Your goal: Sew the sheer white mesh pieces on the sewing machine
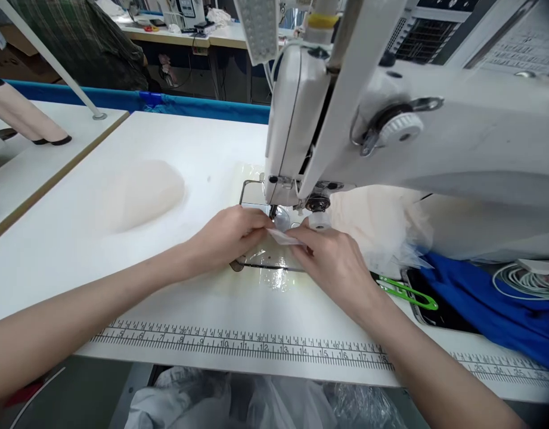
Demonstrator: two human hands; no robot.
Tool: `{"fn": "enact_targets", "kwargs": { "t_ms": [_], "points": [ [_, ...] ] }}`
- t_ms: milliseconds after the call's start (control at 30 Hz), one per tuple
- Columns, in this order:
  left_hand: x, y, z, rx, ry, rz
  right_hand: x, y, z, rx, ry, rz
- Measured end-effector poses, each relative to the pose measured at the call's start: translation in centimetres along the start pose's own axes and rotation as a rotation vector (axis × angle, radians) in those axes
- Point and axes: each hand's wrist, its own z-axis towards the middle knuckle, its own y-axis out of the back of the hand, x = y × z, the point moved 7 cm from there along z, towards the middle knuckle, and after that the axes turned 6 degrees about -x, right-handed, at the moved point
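Note:
Both my hands meet at the needle plate [260, 259] of a white sewing machine [390, 125]. My left hand [227, 235] is closed, its fingertips pinching a small white strip of fabric [285, 237] just in front of the presser foot [274, 210]. My right hand [334, 259] is closed too, pinching the same strip from the right side. The strip lies flat between the two hands, over the shiny plate.
A pale cream fabric piece [140, 193] lies on the white table at left. Green thread snips [411, 292], blue cloth [489, 298] and pale fabric [381, 223] sit at right. A printed ruler [238, 345] runs along the front edge. A person sits at the far bench [90, 42].

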Motion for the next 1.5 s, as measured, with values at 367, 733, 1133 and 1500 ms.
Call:
{"fn": "enact_targets", "kwargs": {
  "t_ms": [367,733,1133,1500],
  "points": [
    [0.1,0.4,1.4,0.037,-0.003,-0.125,0.1,1.2,0.0,-0.346,0.096,-0.148],
    [-2.1,-0.2,-2.8,-0.146,-0.538,0.392,2.2,0.5,-0.7,-0.226,0.358,-0.168],
    [-2.5,-0.8,-4.4,-0.219,-0.505,0.539,2.2,0.0,-1.0,-0.180,0.372,-0.109],
    [-1.5,-0.7,-3.2,-0.206,-0.441,0.511,1.5,-0.8,-0.4,-0.166,0.357,-0.179]
  ]
}}
